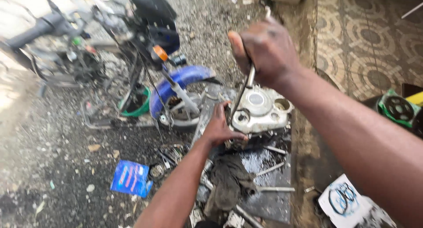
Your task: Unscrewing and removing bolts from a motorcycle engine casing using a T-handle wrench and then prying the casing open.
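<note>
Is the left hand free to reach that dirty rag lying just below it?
Probably not right now. The left hand is pressed against the metal engine cover, steadying it while the right hand works a rod-like tool. The rag itself lies uncovered and close.

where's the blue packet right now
In the head view, the blue packet lies flat on the gravel at lower left, left of the left forearm and the dark rag, below the motorcycle's blue fender.
</note>
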